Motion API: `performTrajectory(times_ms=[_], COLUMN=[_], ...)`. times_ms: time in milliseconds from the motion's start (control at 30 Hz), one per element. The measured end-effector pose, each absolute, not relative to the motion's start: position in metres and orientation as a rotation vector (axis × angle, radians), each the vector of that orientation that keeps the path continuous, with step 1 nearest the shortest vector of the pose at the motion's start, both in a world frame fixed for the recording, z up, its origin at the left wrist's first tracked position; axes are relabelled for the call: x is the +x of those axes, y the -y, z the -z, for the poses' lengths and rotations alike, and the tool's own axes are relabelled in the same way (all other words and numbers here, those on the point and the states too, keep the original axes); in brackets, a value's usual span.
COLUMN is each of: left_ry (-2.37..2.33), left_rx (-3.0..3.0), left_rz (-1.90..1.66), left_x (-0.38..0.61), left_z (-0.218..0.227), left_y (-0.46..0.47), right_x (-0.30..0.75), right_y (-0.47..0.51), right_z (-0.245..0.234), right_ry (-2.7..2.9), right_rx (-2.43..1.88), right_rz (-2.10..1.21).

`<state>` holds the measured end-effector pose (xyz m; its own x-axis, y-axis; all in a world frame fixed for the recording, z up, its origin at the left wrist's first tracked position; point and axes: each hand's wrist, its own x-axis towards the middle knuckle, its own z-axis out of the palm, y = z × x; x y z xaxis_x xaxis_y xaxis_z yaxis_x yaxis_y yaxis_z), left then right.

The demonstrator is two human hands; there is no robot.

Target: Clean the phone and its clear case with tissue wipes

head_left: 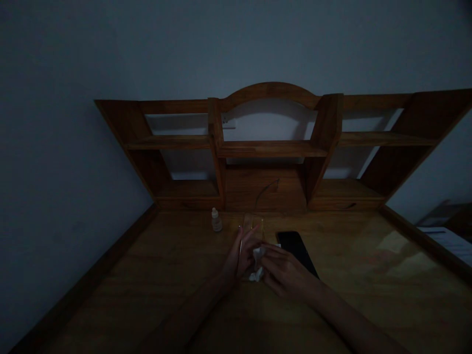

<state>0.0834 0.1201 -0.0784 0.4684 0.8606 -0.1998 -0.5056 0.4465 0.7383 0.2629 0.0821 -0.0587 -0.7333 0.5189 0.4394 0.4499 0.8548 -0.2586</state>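
Over the middle of the wooden desk, my left hand (235,257) is closed around a clear phone case (249,221) with a yellowish camera cut-out at its far end. The case is tilted up, and its lower part is hidden by my hands. My right hand (283,268) pinches a crumpled white tissue (256,275) against the near part of the case. Just right of my right hand, a black phone (295,246) lies flat, its near end partly covered by my wrist.
A small white-capped dropper bottle (217,222) stands left of the case. At the back of the desk (177,275) rises a wooden shelf unit (265,149), with a thin cable (262,191) in front of its middle panel. Papers (448,241) lie beyond the right edge. The light is dim.
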Motion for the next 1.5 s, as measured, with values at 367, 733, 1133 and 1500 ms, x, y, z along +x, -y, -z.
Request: performTrajectory(times_ms=[367, 733, 1133, 1500], left_ry=[-0.598, -0.58, -0.65, -0.639], left_rx=[0.673, 0.684, 0.699, 0.693], left_rz=[-0.906, -0.867, -0.876, -0.873], left_x=[0.088, 0.085, 0.084, 0.084], left_z=[0.087, 0.078, 0.075, 0.076], left_y=[-0.124, -0.119, -0.116, -0.117], right_x=[0.274, 0.276, 0.283, 0.284], right_y=[-0.095, -0.091, -0.099, -0.104], right_z=[0.064, 0.053, 0.055, 0.065], right_ry=[2.495, 2.502, 2.502, 2.508], right_rx=[-0.768, -0.777, -0.819, -0.807], right_rz=[0.113, 0.118, 0.151, 0.236])
